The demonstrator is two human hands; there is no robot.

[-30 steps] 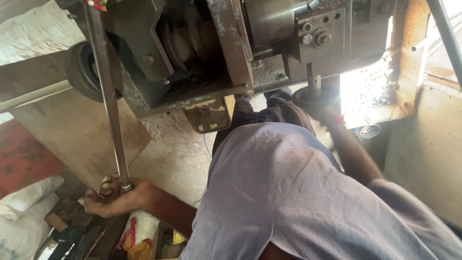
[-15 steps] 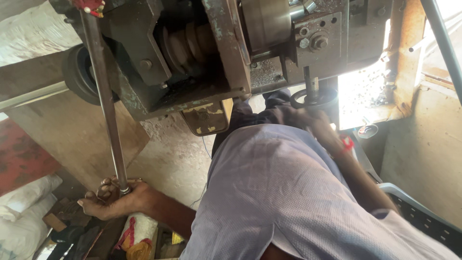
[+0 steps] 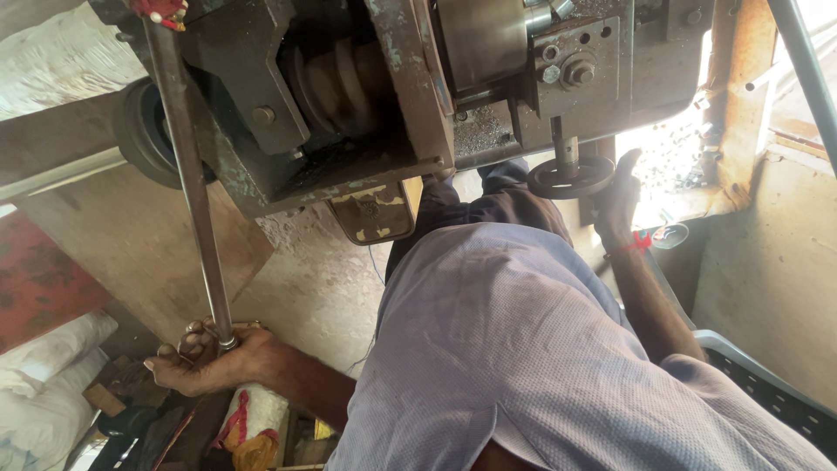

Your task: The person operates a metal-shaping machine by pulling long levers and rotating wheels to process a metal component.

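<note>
Head view, looking down past a pale shirt [image 3: 540,349]. Left hand [image 3: 205,358] is clamped around the lower end of a long steel lever [image 3: 187,174]; the lever runs up to a red-tipped top at the dark machine body [image 3: 349,96]. Right hand [image 3: 621,205] rests beside the small black handwheel [image 3: 571,177], fingers extended, touching its rim; whether it grips cannot be told. Hands are well apart. Red thread sits on the right wrist. White sacks [image 3: 44,366] lie on the floor, lower left.
</note>
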